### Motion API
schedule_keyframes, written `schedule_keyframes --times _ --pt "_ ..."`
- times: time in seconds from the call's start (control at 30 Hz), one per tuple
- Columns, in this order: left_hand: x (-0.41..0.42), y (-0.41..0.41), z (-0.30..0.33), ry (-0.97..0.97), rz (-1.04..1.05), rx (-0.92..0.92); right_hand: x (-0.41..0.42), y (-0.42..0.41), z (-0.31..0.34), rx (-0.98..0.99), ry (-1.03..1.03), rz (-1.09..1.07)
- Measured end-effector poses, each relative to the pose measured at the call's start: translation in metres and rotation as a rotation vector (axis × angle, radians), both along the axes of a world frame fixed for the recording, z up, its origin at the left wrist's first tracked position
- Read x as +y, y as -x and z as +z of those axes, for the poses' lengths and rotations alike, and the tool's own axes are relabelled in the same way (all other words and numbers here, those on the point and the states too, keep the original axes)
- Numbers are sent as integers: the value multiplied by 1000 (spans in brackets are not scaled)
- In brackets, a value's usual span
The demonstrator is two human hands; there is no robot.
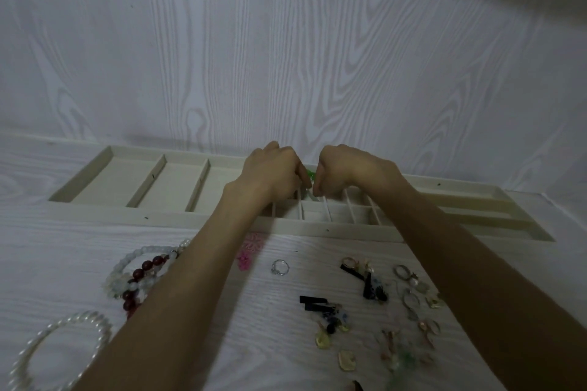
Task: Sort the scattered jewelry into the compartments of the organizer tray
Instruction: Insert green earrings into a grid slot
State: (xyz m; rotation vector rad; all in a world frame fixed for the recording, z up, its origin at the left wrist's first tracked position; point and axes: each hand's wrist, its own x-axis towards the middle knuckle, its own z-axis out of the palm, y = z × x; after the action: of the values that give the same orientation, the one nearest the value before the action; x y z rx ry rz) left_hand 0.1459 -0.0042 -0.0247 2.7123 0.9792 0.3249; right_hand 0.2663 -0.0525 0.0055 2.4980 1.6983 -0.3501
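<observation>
Reaching: both forearms stretch toward 12 o'clock over the organizer tray [317, 229].
Left hand [270, 173]: fingers curled, pinching a green piece [310, 175].
Right hand [346, 170]: fingers curled, pinching the same green piece above the tray's small middle compartments.
Table [286, 311]: silver ring [280, 267] at centre; bead bracelets [139, 273] at 8 o'clock; earrings and rings [409, 292] at 4 o'clock.
Writing: none readable.

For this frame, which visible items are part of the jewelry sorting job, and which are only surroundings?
Part of the job:
organizer tray
green piece between left hand and right hand
silver ring
dark red bead bracelet
clear bead bracelet
pink piece
earrings and rings

Surroundings:
table
wall
</observation>
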Motion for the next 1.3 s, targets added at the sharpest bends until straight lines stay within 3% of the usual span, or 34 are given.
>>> schedule_keyframes --times 0.17,0.33,0.53,0.67,0.83,1.07,1.2,1.3 --pt "0 1 3 13 35 -76 -29 -10 25 159 -182 36" --pt "-29 9 16 7 26 -198 -105 -14 37 282 -216 77" --pt "-96 34 7 179 -247 -20 -184 -6 11 335 -193 174" --pt "-135 46 -3 278 -383 -27 -219 1 -9 334 -264 218" --pt "-155 47 -18 324 -441 -51 -240 9 -26 387 -323 254" --pt "-153 52 -21 169 -340 19 -244 18 -37 309 -250 310" --pt "-149 59 -13 223 -311 -3 -243 18 -39 240 -262 357" --pt "-144 64 1 321 -352 -99 -241 13 -27 371 -313 314"
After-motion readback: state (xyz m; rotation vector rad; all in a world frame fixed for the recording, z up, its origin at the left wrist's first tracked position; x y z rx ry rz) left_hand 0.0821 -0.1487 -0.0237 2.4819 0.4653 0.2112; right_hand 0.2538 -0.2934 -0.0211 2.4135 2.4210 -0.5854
